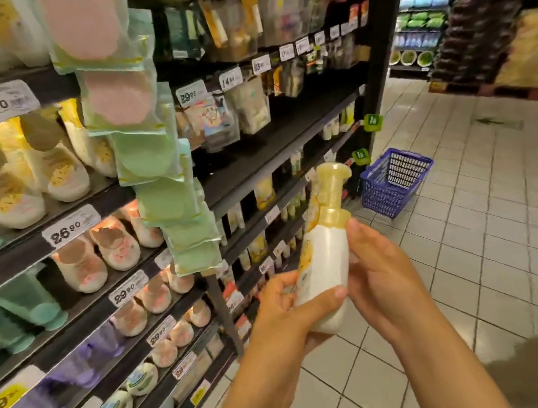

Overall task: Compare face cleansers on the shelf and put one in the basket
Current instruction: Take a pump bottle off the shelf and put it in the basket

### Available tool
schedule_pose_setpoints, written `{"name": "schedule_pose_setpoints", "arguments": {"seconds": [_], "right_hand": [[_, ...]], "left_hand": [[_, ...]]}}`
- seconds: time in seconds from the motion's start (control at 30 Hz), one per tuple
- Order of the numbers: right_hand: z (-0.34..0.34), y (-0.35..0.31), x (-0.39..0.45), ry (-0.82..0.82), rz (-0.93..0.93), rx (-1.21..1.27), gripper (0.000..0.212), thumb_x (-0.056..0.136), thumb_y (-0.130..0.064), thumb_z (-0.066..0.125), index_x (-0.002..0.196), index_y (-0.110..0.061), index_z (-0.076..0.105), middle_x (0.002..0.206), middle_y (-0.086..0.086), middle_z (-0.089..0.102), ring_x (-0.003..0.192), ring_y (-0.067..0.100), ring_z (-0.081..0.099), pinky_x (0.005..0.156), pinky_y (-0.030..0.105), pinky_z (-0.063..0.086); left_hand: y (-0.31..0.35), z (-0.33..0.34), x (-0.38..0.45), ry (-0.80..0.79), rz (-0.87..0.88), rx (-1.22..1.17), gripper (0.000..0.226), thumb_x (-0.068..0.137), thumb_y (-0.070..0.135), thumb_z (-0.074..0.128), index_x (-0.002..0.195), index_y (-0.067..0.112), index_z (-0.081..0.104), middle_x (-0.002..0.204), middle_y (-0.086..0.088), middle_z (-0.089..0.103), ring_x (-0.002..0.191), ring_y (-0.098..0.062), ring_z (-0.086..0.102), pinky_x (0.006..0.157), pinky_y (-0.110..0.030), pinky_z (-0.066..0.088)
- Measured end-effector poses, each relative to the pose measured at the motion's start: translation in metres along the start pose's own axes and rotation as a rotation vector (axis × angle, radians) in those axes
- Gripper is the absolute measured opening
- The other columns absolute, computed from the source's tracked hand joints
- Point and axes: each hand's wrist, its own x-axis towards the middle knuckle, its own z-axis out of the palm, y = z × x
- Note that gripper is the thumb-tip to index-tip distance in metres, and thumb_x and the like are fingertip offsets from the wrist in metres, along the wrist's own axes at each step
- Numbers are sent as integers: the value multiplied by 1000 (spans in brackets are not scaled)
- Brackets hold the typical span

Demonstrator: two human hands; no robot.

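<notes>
I hold a white cleanser pump bottle (326,258) with a yellow pump top between both hands, tilted, at lower centre. My left hand (287,308) grips its lower body, thumb across the front. My right hand (379,271) wraps round its right side, thumb near the yellow collar. The blue shopping basket (392,183) stands on the floor further down the aisle, beside the shelf end. The shelves (67,228) on the left carry rows of cleanser tubes in white, yellow, pink, green and purple.
Strips of green and pink packets (144,141) hang in front of the shelving. Small hanging packs fill the dark shelves behind them. The white tiled floor (473,244) stretches to the right. Stacked goods stand across the aisle at the top right.
</notes>
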Motion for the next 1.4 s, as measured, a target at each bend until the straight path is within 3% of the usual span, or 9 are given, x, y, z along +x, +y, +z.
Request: {"name": "schedule_pose_setpoints", "arguments": {"seconds": [0.27,0.37,0.53,0.67,0.77,0.93,1.07,1.2,1.4], "right_hand": [[-32,-29,116,161,-94,-8,47,81,-30,54,119,-3,57,101,14,72,93,24,68,89,44,53],[-39,-48,166,214,-150,-34,38,88,-27,51,116,-3,58,96,12,73,86,21,69,83,40,56],[-57,-74,235,367,-214,-68,31,90,-27,51,108,-4,62,93,11,72,86,25,65,88,50,49],[-83,-88,278,433,-232,-66,32,86,-28,53,104,-5,64,92,10,73,84,22,67,90,49,49],[-108,-97,312,477,-242,-40,24,82,-29,56,92,-11,69,88,9,73,81,21,68,87,48,50],[-160,-123,386,480,-241,-26,34,87,-27,54,106,-1,63,93,13,71,83,22,67,85,45,51],[-205,-159,449,468,-249,-41,34,90,-27,52,111,-2,63,99,14,70,93,27,65,91,50,48],[-253,-198,502,498,-233,-98,29,95,-26,50,111,-6,64,103,11,72,96,28,65,88,47,50],[-313,-245,572,586,-203,-138,27,92,-27,54,105,-7,66,99,13,71,91,26,65,82,43,53]], "left_hand": [[31,30,132,-179,-43,20,67,52,21,89,110,14,56,97,-4,69,79,-12,71,73,-34,59],[51,46,191,-248,-60,34,65,54,21,85,111,14,54,101,-6,66,77,-10,69,70,-30,58],[74,72,277,-345,-78,76,67,49,27,81,110,19,54,106,-5,66,81,-11,70,65,-27,54],[76,97,329,-403,-133,99,65,50,26,85,107,22,55,100,-4,66,75,-8,71,61,-24,54],[77,118,368,-426,-158,110,74,39,30,86,106,20,56,95,-3,67,74,-10,71,59,-23,54],[79,163,449,-440,-209,133,80,43,29,89,113,17,53,111,-10,65,91,-21,70,69,-31,57],[83,215,520,-418,-184,148,71,50,26,82,114,18,53,115,-9,63,97,-22,68,74,-35,57],[85,269,580,-458,-205,149,65,52,26,88,107,23,55,110,-6,65,93,-19,69,74,-35,58],[83,340,660,-427,-284,83,63,57,34,85,111,12,60,104,-9,67,90,-22,69,74,-40,58]]}}
